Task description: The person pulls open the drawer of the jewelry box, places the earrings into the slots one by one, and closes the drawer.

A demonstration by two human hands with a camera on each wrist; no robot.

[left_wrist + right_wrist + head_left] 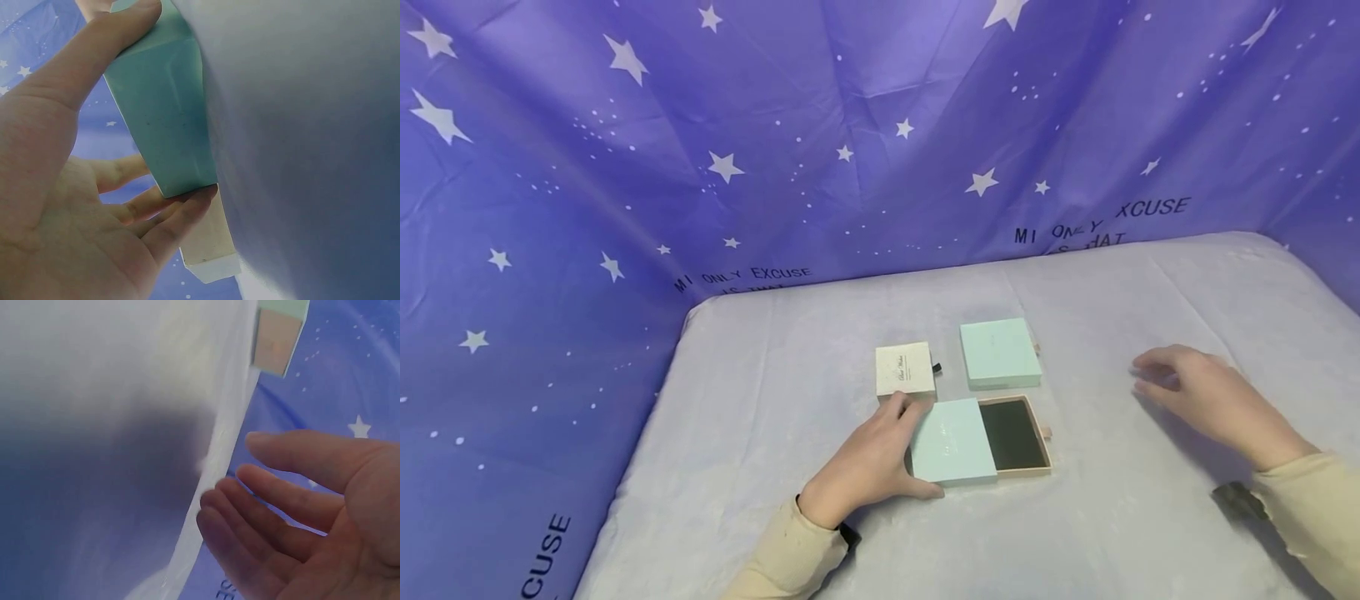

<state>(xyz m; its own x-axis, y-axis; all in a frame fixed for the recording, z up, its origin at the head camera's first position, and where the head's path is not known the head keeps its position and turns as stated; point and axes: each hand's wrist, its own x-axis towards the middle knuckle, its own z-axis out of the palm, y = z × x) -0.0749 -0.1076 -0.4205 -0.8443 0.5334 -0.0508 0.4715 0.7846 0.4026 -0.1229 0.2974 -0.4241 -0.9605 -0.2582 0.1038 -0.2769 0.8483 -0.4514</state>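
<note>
A mint-green drawer box point(951, 442) lies on the bed-like surface, its tray point(1037, 473) pulled partway out to the right. A dark pad point(1013, 435) lines that tray, and a small ribbon tab point(1046, 433) sticks out of its end. My left hand point(872, 458) grips the box's left end, thumb on the near side and fingers at the far corner; the left wrist view shows the thumb and fingers against the mint sleeve point(165, 119). Well to the right, my right hand point(1221, 404) holds nothing, its fingers loosely bent in the right wrist view.
Behind the gripped box stand a small cream box point(891, 367) with a black tab and a second mint-green box point(1000, 352), closed. Pale cloth point(760, 358) covers the surface. A purple star-patterned curtain point(850, 108) hangs around the back and sides.
</note>
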